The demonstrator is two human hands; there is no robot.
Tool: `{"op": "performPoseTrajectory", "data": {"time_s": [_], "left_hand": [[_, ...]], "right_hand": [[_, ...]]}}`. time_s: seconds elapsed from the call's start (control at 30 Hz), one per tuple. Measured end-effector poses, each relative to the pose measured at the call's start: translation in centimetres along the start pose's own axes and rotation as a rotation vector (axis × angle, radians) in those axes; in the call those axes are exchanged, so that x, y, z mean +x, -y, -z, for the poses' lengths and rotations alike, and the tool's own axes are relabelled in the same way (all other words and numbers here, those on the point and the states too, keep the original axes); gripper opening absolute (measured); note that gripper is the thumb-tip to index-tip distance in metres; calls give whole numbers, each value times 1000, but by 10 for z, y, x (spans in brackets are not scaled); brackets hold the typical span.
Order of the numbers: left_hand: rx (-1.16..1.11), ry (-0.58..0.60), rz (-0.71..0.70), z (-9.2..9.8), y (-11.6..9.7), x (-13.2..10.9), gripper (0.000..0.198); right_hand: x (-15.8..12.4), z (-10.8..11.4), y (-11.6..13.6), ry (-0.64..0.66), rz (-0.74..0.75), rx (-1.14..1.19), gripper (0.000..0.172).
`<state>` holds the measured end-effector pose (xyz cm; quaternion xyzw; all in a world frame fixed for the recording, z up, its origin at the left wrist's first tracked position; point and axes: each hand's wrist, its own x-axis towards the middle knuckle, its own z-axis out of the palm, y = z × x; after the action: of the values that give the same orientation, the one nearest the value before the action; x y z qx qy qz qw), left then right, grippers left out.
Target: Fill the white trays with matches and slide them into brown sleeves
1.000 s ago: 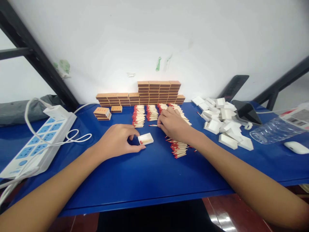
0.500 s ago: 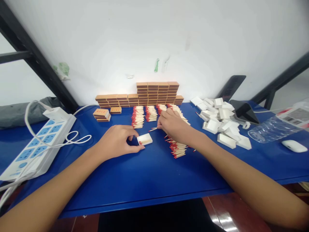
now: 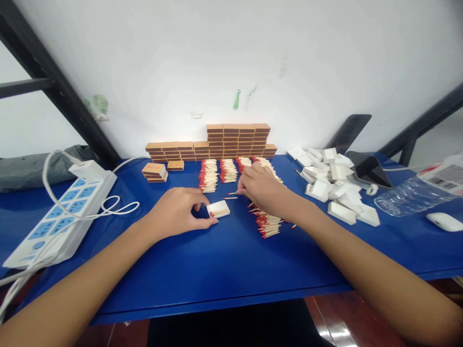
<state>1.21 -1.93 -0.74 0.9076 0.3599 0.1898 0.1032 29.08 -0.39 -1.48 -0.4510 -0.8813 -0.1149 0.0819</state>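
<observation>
My left hand (image 3: 183, 210) curves around the left end of a small white matchbox tray (image 3: 224, 206), thumb at the near side and fingers at the far side. Several red-tipped matches lie in the tray. To the right of it, my right hand (image 3: 258, 185) is closed in a pinch on a match (image 3: 232, 193) whose red head points left. Just below that, a loose match (image 3: 230, 198) lies on the blue table. Under and in front of my right wrist is a heap of matches (image 3: 269, 225), partly covered by the hand.
Bundles of matches (image 3: 208, 176) lie in a row before stacked matchboxes (image 3: 238, 136) at the wall. More matchboxes (image 3: 154, 171) sit left. White trays (image 3: 336, 180) are piled right, near a phone (image 3: 369, 169) and plastic bottle (image 3: 408, 195). A power strip (image 3: 67, 212) with cables is left.
A loose match now shows on the table beside the tray, apart from the one in my right fingers. Both hands stay in nearly the same place; the view has shifted slightly.
</observation>
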Motion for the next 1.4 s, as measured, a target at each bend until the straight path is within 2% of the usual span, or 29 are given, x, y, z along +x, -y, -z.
{"op": "performPoseTrajectory", "data": {"time_s": [0.1, 0.2, 0.4, 0.53, 0.67, 0.77, 1.0, 1.13, 1.27, 1.4], "left_hand": [[-3, 0, 0, 0, 0, 0, 29], [-2, 0, 2, 1, -1, 0, 30], [-2, 17, 18, 2, 1, 0, 30], [8, 8, 18, 2, 1, 0, 31], [37, -25, 16, 2, 2, -1, 32], [44, -40, -4, 1, 2, -2, 32], [54, -79, -55, 0, 1, -2, 29], [58, -71, -45, 0, 1, -2, 29], [47, -61, -57, 0, 0, -2, 29], [32, -49, -66, 0, -2, -1, 27]], "right_hand": [[3, 2, 8, -12, 7, 24, 21], [3, 3, 15, 33, 21, 53, 18], [3, 3, 15, 45, -10, 158, 11], [5, 4, 14, 84, -5, 199, 18], [4, 14, 18, -14, -11, 268, 16], [2, 20, 28, -113, 50, 343, 16], [-1, 11, 47, -103, 126, 279, 19], [1, 9, 36, -176, 91, 365, 18], [8, 2, 10, -256, -74, 281, 20], [14, -9, -7, -190, -93, 208, 19]]}}
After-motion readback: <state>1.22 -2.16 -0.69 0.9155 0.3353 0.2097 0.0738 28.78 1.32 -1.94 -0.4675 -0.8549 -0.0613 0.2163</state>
